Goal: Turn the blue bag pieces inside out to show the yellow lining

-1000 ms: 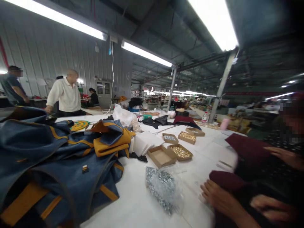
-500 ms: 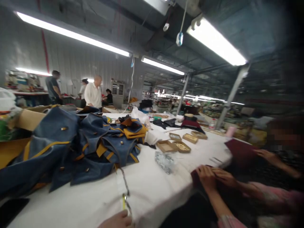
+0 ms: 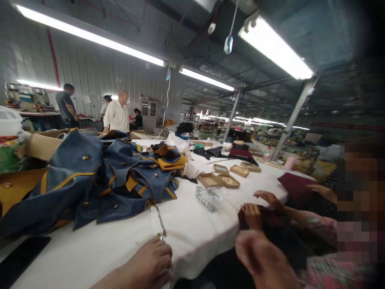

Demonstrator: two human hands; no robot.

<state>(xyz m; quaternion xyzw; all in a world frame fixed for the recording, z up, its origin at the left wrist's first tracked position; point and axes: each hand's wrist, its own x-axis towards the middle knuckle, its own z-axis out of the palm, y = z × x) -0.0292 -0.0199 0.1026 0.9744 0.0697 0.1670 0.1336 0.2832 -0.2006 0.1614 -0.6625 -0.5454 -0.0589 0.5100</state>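
My left hand is at the front edge of the white-covered table, its fingers curled. A dark braided cord with a shiny metal end runs across the cloth up to those fingers. What they hold is hidden. My right hand is raised off the table at the lower right, smeared by motion, so its fingers do not show clearly. Just beyond it, a co-worker's hands rest at a dark maroon piece on the table edge. Blue bag pieces with yellow trim lie heaped beyond my left hand.
A black phone lies at the left front. Mid-table are a clear plastic bag of small metal parts and several cardboard boxes of small fittings. Another maroon piece lies at right. More people stand at the back.
My left hand has moved up over the cord's end, covering the yellow piece seen there before. My right hand has come into view. One co-worker's hand has lifted off the maroon piece.
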